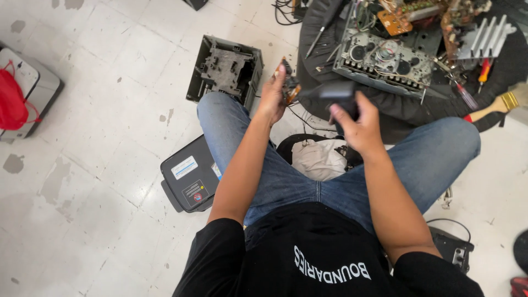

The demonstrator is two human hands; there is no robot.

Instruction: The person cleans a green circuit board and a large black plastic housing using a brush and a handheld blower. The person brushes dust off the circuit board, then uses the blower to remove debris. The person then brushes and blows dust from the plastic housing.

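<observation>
Hand (273, 98) closed on circuit board (290, 83) — raised.

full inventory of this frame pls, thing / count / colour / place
small circuit board part: 1, brown and orange, in left hand
blurred dark object: 1, black, in right hand
opened electronics chassis: 1, grey metal, on round black mat at top right
finned heat sink: 1, silver, right end of chassis
paintbrush: 1, tan handle, right edge of mat
plastic housing: 1, dark grey, floor by left knee
labelled flat cover: 1, black, floor left of thigh
white cloth: 1, between legs
red bag: 1, far left
left hand: 1, raised
right hand: 1, raised
</observation>
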